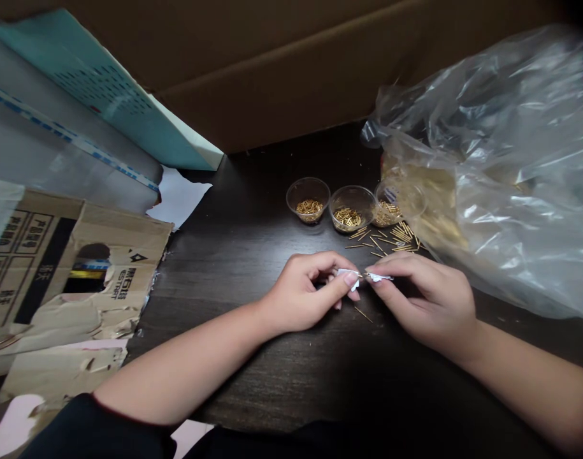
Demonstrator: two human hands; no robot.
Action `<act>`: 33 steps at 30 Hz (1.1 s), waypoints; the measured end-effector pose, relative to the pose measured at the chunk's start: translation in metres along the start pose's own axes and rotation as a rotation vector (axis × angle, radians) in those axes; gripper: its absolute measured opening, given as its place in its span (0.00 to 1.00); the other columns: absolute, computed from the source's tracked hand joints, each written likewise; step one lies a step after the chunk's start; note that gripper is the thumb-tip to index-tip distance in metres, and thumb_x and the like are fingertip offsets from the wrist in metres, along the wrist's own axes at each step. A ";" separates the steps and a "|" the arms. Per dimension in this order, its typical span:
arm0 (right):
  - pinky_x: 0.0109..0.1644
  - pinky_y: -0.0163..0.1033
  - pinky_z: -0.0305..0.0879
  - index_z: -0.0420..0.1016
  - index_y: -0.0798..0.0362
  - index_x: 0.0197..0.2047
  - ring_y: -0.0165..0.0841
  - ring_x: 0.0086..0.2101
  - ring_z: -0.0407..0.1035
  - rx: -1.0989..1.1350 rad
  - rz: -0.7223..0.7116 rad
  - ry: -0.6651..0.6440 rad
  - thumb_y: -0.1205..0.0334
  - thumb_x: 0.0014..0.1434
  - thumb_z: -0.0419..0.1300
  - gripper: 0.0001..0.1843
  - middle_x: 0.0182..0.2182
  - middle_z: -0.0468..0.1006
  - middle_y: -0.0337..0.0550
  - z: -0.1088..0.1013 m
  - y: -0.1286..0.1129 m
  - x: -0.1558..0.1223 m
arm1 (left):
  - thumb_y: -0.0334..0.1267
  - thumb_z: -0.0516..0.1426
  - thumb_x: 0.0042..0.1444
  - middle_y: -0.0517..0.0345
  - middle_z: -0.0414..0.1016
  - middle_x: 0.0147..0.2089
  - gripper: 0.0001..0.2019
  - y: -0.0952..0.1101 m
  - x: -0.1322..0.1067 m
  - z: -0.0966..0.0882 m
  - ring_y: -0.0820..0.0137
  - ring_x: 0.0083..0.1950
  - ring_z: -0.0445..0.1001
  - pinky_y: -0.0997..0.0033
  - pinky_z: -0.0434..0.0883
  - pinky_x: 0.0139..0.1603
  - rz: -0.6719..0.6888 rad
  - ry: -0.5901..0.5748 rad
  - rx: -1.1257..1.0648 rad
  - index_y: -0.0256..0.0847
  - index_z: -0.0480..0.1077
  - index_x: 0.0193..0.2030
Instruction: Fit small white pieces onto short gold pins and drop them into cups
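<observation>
My left hand (315, 290) and my right hand (427, 296) meet above the dark table, each closed in a pinch. A small brass pin (362, 275) shows between the fingertips, reaching from one hand to the other. White paper-like pieces lie at the pinching fingers, one white piece (349, 279) at my left thumb and another white piece (380, 278) in my right pinch. Whether they are wrapped round the pin or the fingers, I cannot tell. Just below the hands lies a single thin brass pin (363, 314). Several loose brass pins (401, 237) are spread beyond my right hand.
Beyond the hands stand a left clear cup (295, 203), a middle clear cup (339, 205) and a right clear cup (415, 199), holding small brass pieces. A crumpled plastic bag (520, 191) covers the right side. Torn cardboard (104, 255) lies left; a cardboard wall (281, 83) rises behind.
</observation>
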State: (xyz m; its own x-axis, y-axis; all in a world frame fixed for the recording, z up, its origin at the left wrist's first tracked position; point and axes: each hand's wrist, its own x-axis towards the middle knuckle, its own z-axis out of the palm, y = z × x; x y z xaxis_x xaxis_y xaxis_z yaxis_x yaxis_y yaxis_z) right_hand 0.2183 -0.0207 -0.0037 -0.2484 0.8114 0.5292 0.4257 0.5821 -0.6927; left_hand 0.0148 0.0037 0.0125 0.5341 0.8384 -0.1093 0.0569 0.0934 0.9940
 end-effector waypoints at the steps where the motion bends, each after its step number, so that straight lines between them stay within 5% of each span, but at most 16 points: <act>1: 0.37 0.37 0.76 0.76 0.50 0.42 0.32 0.32 0.78 0.004 -0.001 -0.003 0.72 0.62 0.63 0.08 0.33 0.82 0.42 0.000 0.000 0.000 | 0.39 0.59 0.64 0.54 0.79 0.29 0.10 0.000 0.000 0.000 0.79 0.24 0.72 0.81 0.71 0.27 -0.003 0.000 -0.001 0.32 0.74 0.38; 20: 0.39 0.35 0.75 0.76 0.52 0.41 0.30 0.33 0.78 -0.020 -0.052 -0.020 0.74 0.61 0.63 0.07 0.33 0.82 0.41 0.001 0.002 0.001 | 0.39 0.58 0.65 0.55 0.79 0.29 0.10 -0.002 -0.001 -0.001 0.79 0.24 0.71 0.81 0.69 0.26 0.029 0.000 0.051 0.33 0.74 0.39; 33: 0.42 0.37 0.73 0.74 0.54 0.42 0.32 0.34 0.76 -0.222 -0.127 -0.153 0.72 0.65 0.59 0.05 0.34 0.81 0.43 0.000 0.004 -0.005 | 0.29 0.55 0.65 0.56 0.80 0.32 0.06 -0.010 -0.004 -0.005 0.75 0.30 0.76 0.76 0.72 0.35 0.603 0.093 0.827 0.34 0.74 0.41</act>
State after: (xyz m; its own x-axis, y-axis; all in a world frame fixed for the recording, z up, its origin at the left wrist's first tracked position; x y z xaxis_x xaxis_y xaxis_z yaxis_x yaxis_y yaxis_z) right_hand 0.2210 -0.0227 -0.0095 -0.4325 0.7413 0.5132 0.5584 0.6672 -0.4930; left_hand 0.0080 0.0021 0.0035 0.6012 0.6648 0.4433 0.3832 -0.7267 0.5701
